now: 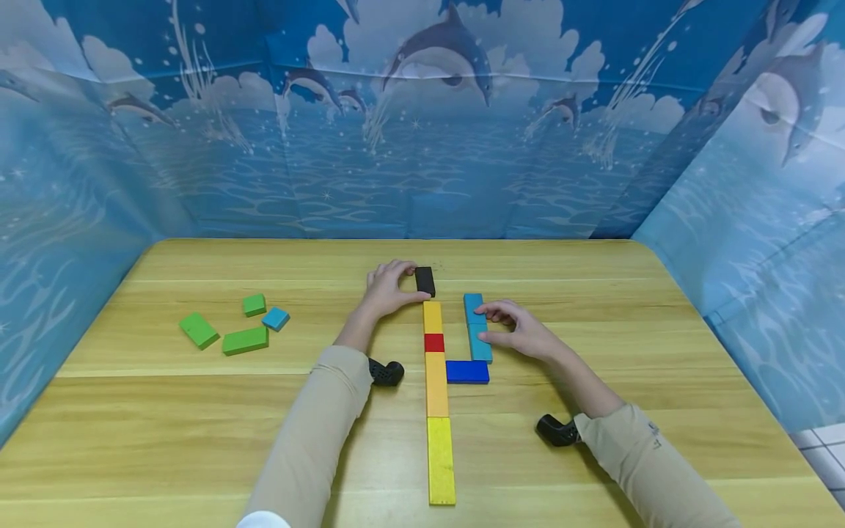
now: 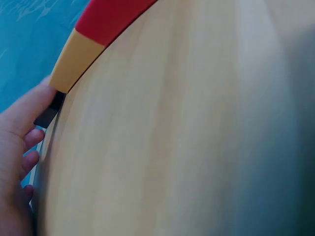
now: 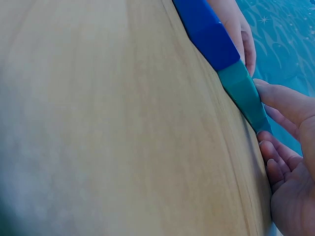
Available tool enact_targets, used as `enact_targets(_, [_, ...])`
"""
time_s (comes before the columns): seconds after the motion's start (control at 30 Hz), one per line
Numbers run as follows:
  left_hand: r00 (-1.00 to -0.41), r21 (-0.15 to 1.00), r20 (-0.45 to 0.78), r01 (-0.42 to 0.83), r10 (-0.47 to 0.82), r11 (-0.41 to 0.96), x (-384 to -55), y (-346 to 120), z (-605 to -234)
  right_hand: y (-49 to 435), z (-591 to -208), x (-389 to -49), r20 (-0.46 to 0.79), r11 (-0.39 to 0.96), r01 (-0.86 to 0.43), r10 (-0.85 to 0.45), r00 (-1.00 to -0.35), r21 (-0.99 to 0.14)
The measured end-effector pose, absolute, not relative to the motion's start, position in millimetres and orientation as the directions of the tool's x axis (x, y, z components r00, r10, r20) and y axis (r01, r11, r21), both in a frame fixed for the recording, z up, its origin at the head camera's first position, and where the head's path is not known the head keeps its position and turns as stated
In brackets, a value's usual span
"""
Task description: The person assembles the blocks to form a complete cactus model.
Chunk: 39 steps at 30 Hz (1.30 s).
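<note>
My left hand (image 1: 389,288) is at the black block (image 1: 425,281), pinching it with the thumb at its near end and the fingers by its far end. In the left wrist view the black block (image 2: 48,112) sits close to the end of a yellow-orange block (image 2: 78,58). My right hand (image 1: 521,330) touches two light blue blocks lying end to end, with a finger on the far block (image 1: 472,302) and the thumb on the near block (image 1: 479,352). A dark blue block (image 1: 467,372) joins their near end to the central row.
The central row holds a yellow-orange block (image 1: 432,317), a red block (image 1: 433,342), an orange block (image 1: 436,385) and a yellow block (image 1: 441,462). At left lie green blocks (image 1: 246,341) and a small blue block (image 1: 276,318). A dolphin-print curtain (image 1: 422,183) surrounds the wooden table (image 1: 198,433).
</note>
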<state>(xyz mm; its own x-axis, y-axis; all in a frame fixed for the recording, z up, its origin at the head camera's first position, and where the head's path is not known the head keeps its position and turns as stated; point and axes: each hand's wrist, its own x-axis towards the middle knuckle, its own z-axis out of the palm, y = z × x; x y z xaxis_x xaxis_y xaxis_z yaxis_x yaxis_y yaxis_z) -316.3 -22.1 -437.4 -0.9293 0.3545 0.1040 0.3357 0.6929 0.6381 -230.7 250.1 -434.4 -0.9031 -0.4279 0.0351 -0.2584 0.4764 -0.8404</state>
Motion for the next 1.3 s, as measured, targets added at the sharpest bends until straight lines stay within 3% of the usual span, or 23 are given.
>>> enact_targets(1.3, [-0.895,0.642,0.139,0.408,0.425,0.649,-315.0,-25.2,-439.0,248.2,-433.5,-229.1,0.042,0.479,-0.263,-0.423,-0.905,-0.838])
